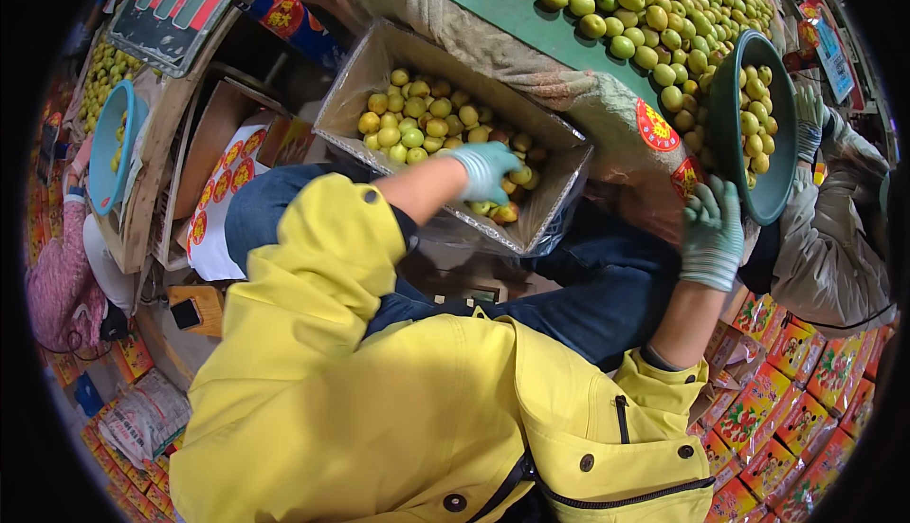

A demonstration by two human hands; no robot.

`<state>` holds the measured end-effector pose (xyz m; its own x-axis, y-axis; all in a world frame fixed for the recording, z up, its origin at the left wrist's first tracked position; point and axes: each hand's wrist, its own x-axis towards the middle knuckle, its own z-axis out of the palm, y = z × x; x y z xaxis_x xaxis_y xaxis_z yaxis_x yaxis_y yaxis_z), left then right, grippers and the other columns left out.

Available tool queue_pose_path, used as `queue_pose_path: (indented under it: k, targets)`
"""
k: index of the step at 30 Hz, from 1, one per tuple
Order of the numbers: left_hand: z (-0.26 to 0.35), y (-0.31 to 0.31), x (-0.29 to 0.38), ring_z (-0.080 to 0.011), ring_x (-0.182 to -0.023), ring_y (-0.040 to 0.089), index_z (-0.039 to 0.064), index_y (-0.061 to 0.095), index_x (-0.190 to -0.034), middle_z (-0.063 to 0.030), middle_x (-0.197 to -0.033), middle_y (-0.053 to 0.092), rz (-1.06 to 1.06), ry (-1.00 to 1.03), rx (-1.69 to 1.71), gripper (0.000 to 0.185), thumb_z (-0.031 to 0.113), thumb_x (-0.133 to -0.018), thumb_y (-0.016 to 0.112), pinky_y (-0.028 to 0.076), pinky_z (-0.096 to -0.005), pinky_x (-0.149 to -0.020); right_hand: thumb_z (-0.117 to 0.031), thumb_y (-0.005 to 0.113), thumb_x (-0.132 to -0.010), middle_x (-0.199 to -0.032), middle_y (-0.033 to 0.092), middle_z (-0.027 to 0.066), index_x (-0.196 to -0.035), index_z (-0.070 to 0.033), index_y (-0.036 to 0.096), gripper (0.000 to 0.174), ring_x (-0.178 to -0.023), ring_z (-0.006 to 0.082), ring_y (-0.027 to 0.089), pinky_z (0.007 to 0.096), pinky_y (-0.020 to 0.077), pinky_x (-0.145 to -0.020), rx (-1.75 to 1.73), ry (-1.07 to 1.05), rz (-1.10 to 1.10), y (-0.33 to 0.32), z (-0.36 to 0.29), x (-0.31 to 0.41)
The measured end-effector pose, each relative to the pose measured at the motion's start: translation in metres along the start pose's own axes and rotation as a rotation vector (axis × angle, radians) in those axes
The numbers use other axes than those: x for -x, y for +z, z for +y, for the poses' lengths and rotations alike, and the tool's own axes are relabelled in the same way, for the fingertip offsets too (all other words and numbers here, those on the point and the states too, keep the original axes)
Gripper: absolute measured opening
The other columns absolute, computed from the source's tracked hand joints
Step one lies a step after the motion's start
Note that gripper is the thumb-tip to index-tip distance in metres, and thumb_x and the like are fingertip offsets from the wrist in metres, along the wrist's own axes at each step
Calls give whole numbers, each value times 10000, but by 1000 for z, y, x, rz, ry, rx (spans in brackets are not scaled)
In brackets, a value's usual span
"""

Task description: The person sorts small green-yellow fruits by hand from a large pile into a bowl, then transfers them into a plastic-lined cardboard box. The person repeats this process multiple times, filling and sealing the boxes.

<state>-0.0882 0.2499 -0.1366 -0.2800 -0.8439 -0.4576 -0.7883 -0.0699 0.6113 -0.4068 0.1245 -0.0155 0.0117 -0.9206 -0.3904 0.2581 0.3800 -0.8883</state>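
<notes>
My left hand, in a pale green knit glove, reaches into a plastic-lined cardboard box at my knees. Its fingers are over green-yellow jujubes in the box, and whether it grips one is hidden. My right hand, gloved alike, is raised with fingers extended beside the table's cloth-covered edge, close to the lower left rim of a dark green basin. It shows nothing in it. The basin stands tilted and holds more jujubes. Behind the box, a large heap of jujubes lies on the green tabletop.
At the right is a co-worker's gloved hand beyond the basin. Another person in a pink sleeve is at the left near a blue basin. A sticker sheet hangs left of my knee. Printed cartons cover the lower right.
</notes>
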Motion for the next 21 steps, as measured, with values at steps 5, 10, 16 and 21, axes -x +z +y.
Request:
queue_pose_path:
  k: [5,10,16,21]
  targets:
    - [-55,-47,26,-235,-869,684,139,781,-975,-70,-957,745,-547,-242,-128,326,341,-722,805,527,-355,-793,-197,618,-957,-879,675,92,-1148,-8,609,268,-661,163,652,261,509,-539,266,-48,-332,69,18,31]
    - [-82,-45,25,-264,-918,680,181,765,-1048,-87,-1028,731,-513,-215,-139,358,318,-719,805,533,-367,-822,-171,615,-961,-884,671,89,-1138,9,608,253,-667,124,627,239,506,-559,435,113,-412,98,29,21]
    - [-57,-40,28,-350,-1018,652,82,701,-1108,-176,-1177,638,-341,-241,-476,408,218,-727,752,539,-422,-851,-136,661,-924,-834,657,27,-1082,18,655,221,-702,69,562,217,487,-648,796,-2,-577,121,40,20]
    - [-47,-3,20,-394,-1069,625,-2,613,-1180,-249,-1254,559,-155,-388,-329,475,138,-739,716,533,-430,-873,-141,664,-922,-836,664,25,-1060,23,663,215,-739,79,574,220,485,-674,907,-157,-621,124,40,21]
